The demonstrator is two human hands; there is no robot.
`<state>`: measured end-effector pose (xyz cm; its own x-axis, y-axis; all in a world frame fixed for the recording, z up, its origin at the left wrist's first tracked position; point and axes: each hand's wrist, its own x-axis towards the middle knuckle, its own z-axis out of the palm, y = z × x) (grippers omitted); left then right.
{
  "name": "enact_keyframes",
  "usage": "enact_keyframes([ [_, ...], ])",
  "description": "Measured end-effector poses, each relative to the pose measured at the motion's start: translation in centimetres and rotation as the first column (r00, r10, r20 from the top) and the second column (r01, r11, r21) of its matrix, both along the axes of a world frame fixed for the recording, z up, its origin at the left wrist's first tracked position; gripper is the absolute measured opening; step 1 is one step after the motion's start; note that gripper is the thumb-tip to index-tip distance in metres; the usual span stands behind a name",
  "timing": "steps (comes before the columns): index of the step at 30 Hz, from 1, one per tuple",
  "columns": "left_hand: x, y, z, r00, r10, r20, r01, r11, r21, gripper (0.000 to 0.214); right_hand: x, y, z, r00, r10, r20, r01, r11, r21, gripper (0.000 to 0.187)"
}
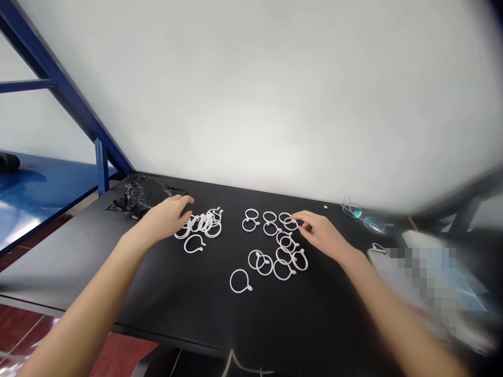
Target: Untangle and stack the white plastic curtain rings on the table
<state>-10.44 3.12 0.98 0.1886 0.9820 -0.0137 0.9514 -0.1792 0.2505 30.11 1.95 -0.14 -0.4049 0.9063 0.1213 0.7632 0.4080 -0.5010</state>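
Above the left edge of a heap of white plastic curtain rings (205, 222), my left hand (173, 215) has its thumb and fingers apart and holds nothing. One ring (185, 245) lies just in front of that heap. My right hand (320, 234) pinches the right edge of a white ring (285, 226) between thumb and forefinger. This ring overlaps another in a back row of ring pairs (270, 221). More rings (274, 269) lie overlapping nearer to me, and a single ring (231, 287) lies apart at the front.
Crumpled black plastic (137, 196) lies behind my left hand on the black table (176, 298). At the right are eyeglasses (356, 210), a phone-like object (387, 269) and blurred items. A white wall (251, 104) stands behind; a blue metal frame (78, 99) is at left.
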Motion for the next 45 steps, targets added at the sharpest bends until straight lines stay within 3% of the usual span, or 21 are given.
enact_keyframes([
  [2, 3.8, 0.4, 0.8, 0.999, -0.042, 0.002, 0.042, 0.996, 0.081, 0.038, -0.6, 1.5, 0.6, 0.983, 0.056, 0.175, -0.052, 0.998, -0.026, 0.029],
  [3, 5.9, 0.6, 0.9, 0.991, -0.132, 0.026, 0.129, 0.987, 0.094, 0.037, -1.0, 2.2, 0.7, 0.959, 0.072, 0.272, -0.061, 0.997, -0.052, 0.028],
  [6, 11.3, 1.7, 0.1, 0.929, -0.369, -0.001, 0.369, 0.928, 0.053, 0.032, -2.0, 3.5, 0.4, 0.936, 0.079, 0.344, -0.065, 0.996, -0.052, 0.025],
  [9, 14.3, 2.9, -1.4, 0.892, -0.451, -0.023, 0.452, 0.892, 0.017, 0.032, -2.2, 4.0, -0.2, 0.929, 0.069, 0.364, -0.059, 0.998, -0.039, 0.024],
  [14, 15.1, 4.1, -1.9, 0.881, -0.472, -0.021, 0.473, 0.881, 0.025, 0.030, -1.6, 3.9, 0.6, 0.948, 0.055, 0.314, -0.047, 0.998, -0.032, 0.014],
  [19, 13.9, 3.5, 0.2, 0.857, -0.509, 0.082, 0.502, 0.860, 0.093, 0.022, -1.9, 3.6, 2.7, 0.979, 0.136, 0.152, -0.121, 0.987, -0.103, 0.017],
  [21, 13.2, 2.8, 0.9, 0.837, -0.515, 0.186, 0.499, 0.857, 0.128, 0.022, -2.8, 3.8, 2.8, 0.979, 0.186, 0.079, -0.170, 0.969, -0.176, 0.021],
  [23, 12.5, 1.9, 1.4, 0.802, -0.508, 0.314, 0.485, 0.861, 0.154, 0.022, -4.0, 4.1, 2.3, 0.976, 0.191, 0.106, -0.167, 0.966, -0.199, 0.020],
  [27, 11.2, -0.2, 1.4, 0.767, -0.450, 0.458, 0.429, 0.890, 0.156, 0.023, -6.0, 5.1, 1.0, 0.968, 0.154, 0.196, -0.119, 0.976, -0.182, 0.017],
  [30, 10.5, -1.3, 0.9, 0.799, -0.302, 0.520, 0.307, 0.949, 0.079, 0.028, -6.5, 5.6, 0.8, 0.965, 0.129, 0.227, -0.094, 0.982, -0.162, 0.011],
  [32, 10.4, -1.4, 0.3, 0.760, -0.168, 0.628, 0.246, 0.968, -0.039, 0.033, -6.3, 5.5, 1.4, 0.968, 0.138, 0.210, -0.105, 0.981, -0.162, 0.011],
  [34, 10.7, -1.1, -0.5, 0.615, 0.011, 0.789, 0.212, 0.961, -0.179, 0.035, -6.0, 4.9, 2.3, 0.972, 0.160, 0.171, -0.131, 0.977, -0.167, 0.011],
  [37, 11.6, -0.6, -1.8, 0.249, 0.298, 0.921, 0.074, 0.943, -0.325, 0.035, -5.6, 3.2, 3.7, 0.979, 0.194, 0.059, -0.180, 0.966, -0.185, 0.011],
  [39, 12.4, -0.6, -2.3, 0.097, 0.361, 0.928, 0.007, 0.932, -0.363, 0.037, -5.5, 1.9, 4.4, 0.970, 0.212, -0.120, -0.232, 0.955, -0.186, 0.011],
  [41, 13.0, -1.0, -2.4, 0.102, 0.339, 0.935, 0.046, 0.938, -0.345, 0.039, -5.8, 0.7, 4.8, 0.944, 0.249, -0.215, -0.286, 0.944, -0.166, 0.014],
  [45, 13.7, -2.4, -1.7, 0.174, 0.297, 0.939, 0.318, 0.886, -0.339, 0.039, -6.6, -0.7, 4.8, 0.931, 0.275, -0.238, -0.308, 0.945, -0.114, 0.022],
])
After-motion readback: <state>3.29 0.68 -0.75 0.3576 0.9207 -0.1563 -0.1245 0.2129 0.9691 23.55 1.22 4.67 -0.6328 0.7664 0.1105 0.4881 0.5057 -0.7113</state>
